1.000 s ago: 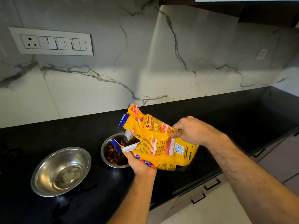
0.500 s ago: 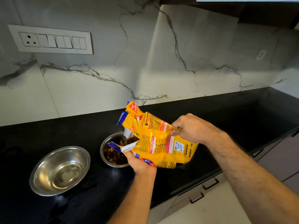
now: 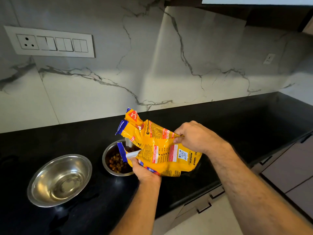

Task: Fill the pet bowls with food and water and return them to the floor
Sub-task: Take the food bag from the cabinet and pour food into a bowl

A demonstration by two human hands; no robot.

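On the black stone counter (image 3: 237, 126), the crinkled yellow pet-food bag (image 3: 162, 150) tilts with its torn mouth over the small steel bowl of brown kibble (image 3: 115, 162); the larger steel bowl (image 3: 59, 179) sits apart to its left. The right hand (image 3: 194, 136) pinches the bag's upper fold and the left hand (image 3: 144, 170) is closed around its lower corner by the mouth. Pouring well likely means raising the right hand slowly while the left keeps the mouth over the bowl.

My left hand (image 3: 145, 170) reaches up from below, forearm nearly straight, fingers curled and pinching the near lower edge of what I hold. My right hand (image 3: 194, 137) comes in from the right, wrist bent, knuckles up, thumb and fingers clamped on its upper edge.
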